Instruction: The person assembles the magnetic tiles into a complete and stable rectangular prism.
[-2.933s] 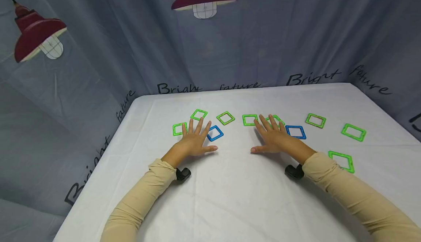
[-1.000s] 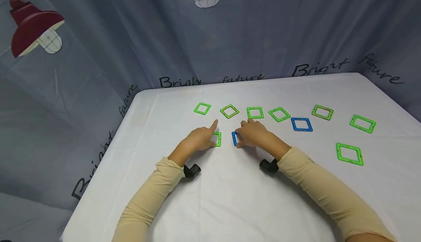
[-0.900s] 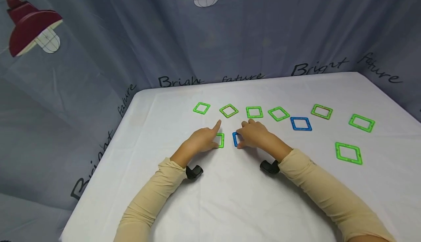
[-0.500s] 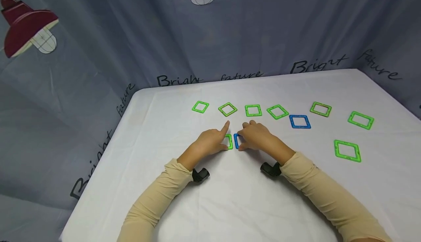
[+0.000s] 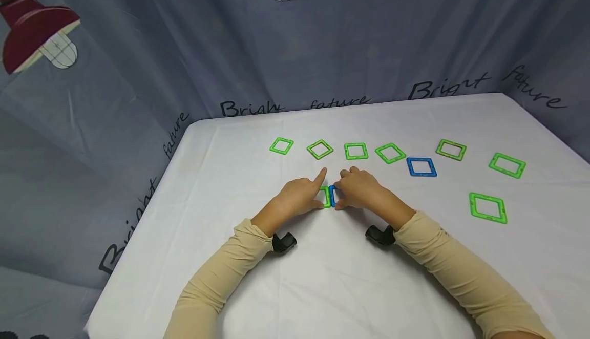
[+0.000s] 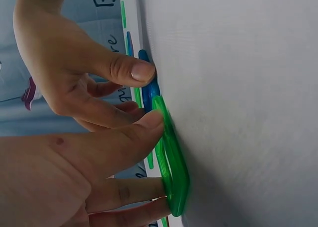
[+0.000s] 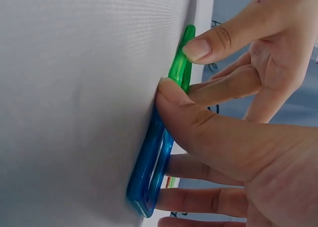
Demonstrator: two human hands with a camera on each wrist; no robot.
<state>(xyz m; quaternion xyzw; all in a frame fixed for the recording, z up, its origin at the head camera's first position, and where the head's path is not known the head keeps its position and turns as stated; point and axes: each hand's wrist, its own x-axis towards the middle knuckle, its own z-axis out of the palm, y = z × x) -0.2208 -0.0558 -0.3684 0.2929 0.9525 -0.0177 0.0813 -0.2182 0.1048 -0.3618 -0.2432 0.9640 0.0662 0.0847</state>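
Observation:
My left hand (image 5: pixel 297 195) pinches a green square magnetic tile (image 6: pixel 179 172), thumb on the near edge and fingers on the far edge. In the head view its index finger points forward, past the tile. Opposite it, my right hand (image 5: pixel 361 190) grips a blue square magnetic tile (image 7: pixel 144 167) between thumb and fingers. The two tiles lie low at the tabletop, side by side at the middle of the table, their facing edges meeting. Much of each tile is hidden under the hands in the head view.
Behind the hands, several green tiles, such as this green tile (image 5: pixel 356 151), lie in a loose row. Another blue tile (image 5: pixel 421 167) and more green ones, including a near-right green tile (image 5: pixel 488 208), lie to the right on the white tablecloth (image 5: pixel 345 277). A grey curtain (image 5: pixel 369 37) hangs behind.
Both hands were spread open over the table at first; each then took a tile. Over the last second my left hand slid the green tile rightward to the blue one; the right hand barely moved.

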